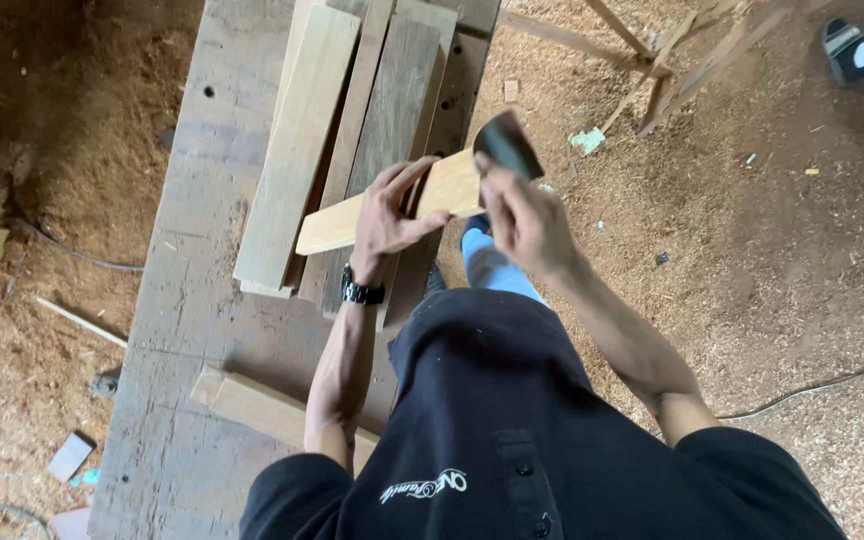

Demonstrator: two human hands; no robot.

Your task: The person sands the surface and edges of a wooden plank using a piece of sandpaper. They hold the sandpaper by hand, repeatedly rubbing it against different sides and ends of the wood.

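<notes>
While I grip the short board [392,205] above the bench edge | left hand [384,215] fingers wrapped around its middle | right hand [522,215] pinching dark sandpaper [507,145] against its far end | sanding seemingly underway | stacked planks [352,130] on workbench [202,300] untouched | sawdust floor [752,250].

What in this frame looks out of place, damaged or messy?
Sawdust and wood scraps cover the floor around the workbench. The stacked boards lie fanned, not squared. Otherwise the left hand grips a wooden piece and the right hand holds a dark sanding sheet normally.
</notes>
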